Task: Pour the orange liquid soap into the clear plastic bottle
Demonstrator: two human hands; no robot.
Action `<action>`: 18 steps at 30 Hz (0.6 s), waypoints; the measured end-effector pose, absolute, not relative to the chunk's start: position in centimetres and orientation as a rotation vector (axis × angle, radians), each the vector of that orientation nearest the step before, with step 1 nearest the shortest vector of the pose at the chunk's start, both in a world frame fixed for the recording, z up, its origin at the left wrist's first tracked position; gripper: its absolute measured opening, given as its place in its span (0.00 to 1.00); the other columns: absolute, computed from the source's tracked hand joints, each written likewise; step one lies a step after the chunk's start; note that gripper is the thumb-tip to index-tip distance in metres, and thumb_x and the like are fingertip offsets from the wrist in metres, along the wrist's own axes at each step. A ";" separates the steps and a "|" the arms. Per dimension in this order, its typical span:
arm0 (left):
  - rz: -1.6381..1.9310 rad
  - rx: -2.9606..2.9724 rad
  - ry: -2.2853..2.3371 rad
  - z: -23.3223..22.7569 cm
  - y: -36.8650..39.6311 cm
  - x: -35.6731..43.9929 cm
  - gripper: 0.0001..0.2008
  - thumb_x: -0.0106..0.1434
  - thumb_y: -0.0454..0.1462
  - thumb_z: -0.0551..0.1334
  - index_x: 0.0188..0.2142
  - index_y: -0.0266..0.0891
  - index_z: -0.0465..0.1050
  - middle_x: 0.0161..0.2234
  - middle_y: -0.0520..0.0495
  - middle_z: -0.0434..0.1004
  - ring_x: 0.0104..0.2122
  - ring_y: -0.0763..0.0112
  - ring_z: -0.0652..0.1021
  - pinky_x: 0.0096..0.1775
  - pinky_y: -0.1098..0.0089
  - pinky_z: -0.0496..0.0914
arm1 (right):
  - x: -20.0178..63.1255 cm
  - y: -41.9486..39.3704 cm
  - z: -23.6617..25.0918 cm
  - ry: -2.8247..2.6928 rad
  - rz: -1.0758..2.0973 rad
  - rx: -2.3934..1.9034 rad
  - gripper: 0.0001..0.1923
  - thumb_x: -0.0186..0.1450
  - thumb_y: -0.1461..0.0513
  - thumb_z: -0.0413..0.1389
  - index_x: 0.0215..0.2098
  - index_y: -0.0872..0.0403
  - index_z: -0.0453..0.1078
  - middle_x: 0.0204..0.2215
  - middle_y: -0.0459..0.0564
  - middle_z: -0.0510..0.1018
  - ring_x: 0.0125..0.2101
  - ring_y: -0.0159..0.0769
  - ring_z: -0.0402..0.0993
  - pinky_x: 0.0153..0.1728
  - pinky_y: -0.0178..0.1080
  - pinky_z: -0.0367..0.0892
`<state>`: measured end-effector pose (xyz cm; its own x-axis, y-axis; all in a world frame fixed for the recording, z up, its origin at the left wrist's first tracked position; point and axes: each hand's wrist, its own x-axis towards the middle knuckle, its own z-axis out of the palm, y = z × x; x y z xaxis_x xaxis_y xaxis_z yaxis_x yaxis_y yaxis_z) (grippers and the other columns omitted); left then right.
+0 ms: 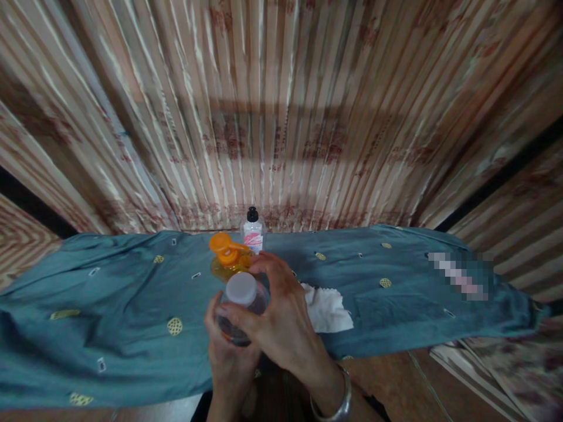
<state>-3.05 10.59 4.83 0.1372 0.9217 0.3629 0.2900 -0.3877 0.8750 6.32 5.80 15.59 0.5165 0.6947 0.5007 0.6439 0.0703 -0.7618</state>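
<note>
Close to me, a clear plastic bottle with a white cap stands upright between my hands. My left hand is wrapped round its lower part from the left and below. My right hand curves round the upper part, the thumb across the near side and the fingers on the far right. The index fingertip overlaps an orange-topped bottle of yellow liquid just behind; I cannot tell whether they touch. Farther back stands a clear bottle with a black cap and pink-and-white label.
A crumpled white cloth lies right of my right hand. Teal patterned fabric covers the long table. Striped curtains hang behind it. A blurred-out patch hides something at the right end.
</note>
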 end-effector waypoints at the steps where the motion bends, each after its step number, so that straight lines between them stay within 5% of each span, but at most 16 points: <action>1: 1.241 1.796 1.166 4.9 10.5 -3.1 0.42 0.43 0.43 0.70 0.56 0.33 0.59 0.44 0.34 0.76 0.37 0.50 0.80 0.33 0.59 0.75 | 6.3 5.8 15.6 -1.159 0.061 -1.621 0.25 0.50 0.57 0.67 0.42 0.52 0.65 0.49 0.52 0.73 0.52 0.42 0.67 0.54 0.45 0.64; 4: 1.265 1.771 1.190 5.1 10.2 -2.9 0.38 0.48 0.45 0.68 0.56 0.35 0.59 0.47 0.34 0.75 0.41 0.51 0.79 0.37 0.58 0.75 | 6.5 5.7 16.0 -1.259 0.103 -1.556 0.18 0.55 0.63 0.62 0.43 0.51 0.65 0.49 0.48 0.74 0.53 0.37 0.67 0.55 0.42 0.63; 9: 1.321 1.750 1.163 5.1 10.1 -2.5 0.34 0.52 0.47 0.64 0.56 0.35 0.59 0.47 0.33 0.74 0.43 0.50 0.78 0.39 0.56 0.74 | 6.5 5.6 15.8 -1.320 0.113 -1.511 0.28 0.56 0.60 0.61 0.54 0.51 0.60 0.54 0.51 0.70 0.55 0.39 0.65 0.56 0.45 0.62; 15: 1.283 1.743 1.219 5.7 9.6 -2.4 0.36 0.52 0.46 0.65 0.57 0.33 0.58 0.50 0.31 0.73 0.45 0.49 0.77 0.42 0.55 0.73 | 6.3 6.0 15.5 -1.212 0.109 -1.577 0.20 0.55 0.60 0.62 0.45 0.51 0.65 0.50 0.52 0.72 0.53 0.42 0.66 0.54 0.46 0.64; 18: 1.312 1.731 1.226 5.8 9.4 -2.2 0.32 0.56 0.46 0.62 0.57 0.35 0.59 0.48 0.34 0.74 0.44 0.51 0.78 0.40 0.56 0.73 | 6.4 5.8 15.8 -1.322 0.143 -1.495 0.22 0.57 0.64 0.58 0.50 0.50 0.63 0.52 0.49 0.71 0.54 0.38 0.66 0.56 0.45 0.63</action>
<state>-2.20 9.40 5.85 0.0685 0.9305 0.3599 0.2957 -0.3635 0.8834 6.42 5.77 15.81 0.3746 0.7643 0.5249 0.6346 0.2013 -0.7461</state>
